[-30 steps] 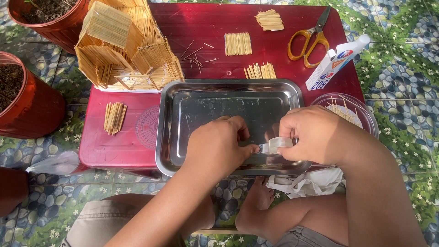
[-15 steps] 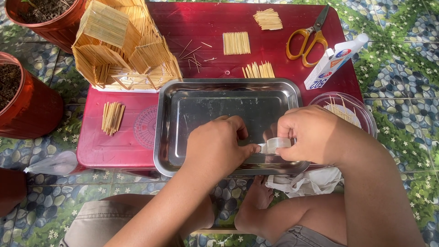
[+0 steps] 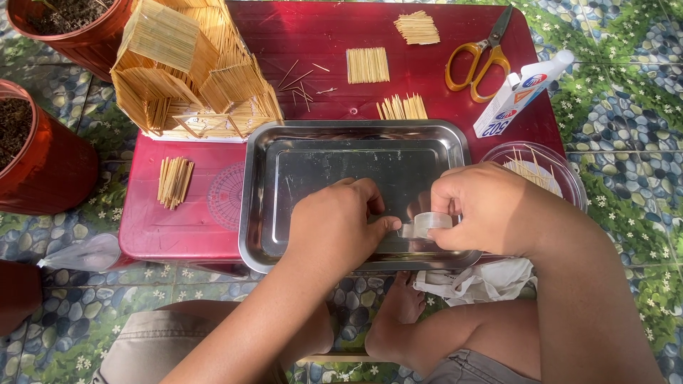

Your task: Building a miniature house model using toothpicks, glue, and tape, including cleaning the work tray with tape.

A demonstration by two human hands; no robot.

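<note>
Now, right hand (image 3: 491, 210): fingers closed around a clear tape roll (image 3: 427, 225), over the tray's near edge.
Left hand (image 3: 338, 227): thumb and forefinger pinched on the tape's end, just left of the roll.
Tray (image 3: 284, 142): steel, on a red table (image 3: 185, 220).
Far left: stick house (image 3: 188, 71).
Far right: scissors (image 3: 484, 57), glue bottle (image 3: 523, 92).

I am seeing a small roll of clear adhesive tape (image 3: 429, 224) standing on its edge over the near rim of the shiny rectangular metal tray (image 3: 284, 146), which is lying flat on the red table.
</note>
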